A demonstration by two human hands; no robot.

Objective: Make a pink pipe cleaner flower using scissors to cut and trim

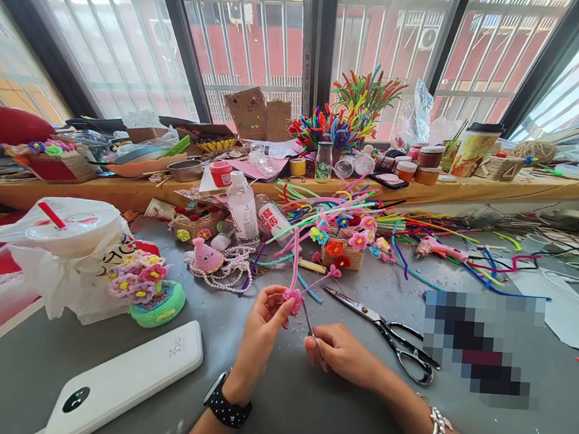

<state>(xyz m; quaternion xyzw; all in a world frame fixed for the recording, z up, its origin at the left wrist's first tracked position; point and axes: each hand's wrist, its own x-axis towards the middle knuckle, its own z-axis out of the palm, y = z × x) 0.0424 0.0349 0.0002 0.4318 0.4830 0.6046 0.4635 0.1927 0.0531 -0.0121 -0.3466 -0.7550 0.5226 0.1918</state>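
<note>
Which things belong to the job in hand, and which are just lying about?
Job in hand:
pink fuzzy piece, in the left fingers
thin metal tool, in the right fingers

Apparently just lying about:
white power bank
bagged drink cup
upright bottle

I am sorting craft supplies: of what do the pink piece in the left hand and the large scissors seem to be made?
Pink piece: probably chenille fibre, matte, judging by its fuzzy surface. Large scissors: the blades look like polished metal, from their bright shine; the glossy black handles may be coated metal or plastic.
</note>
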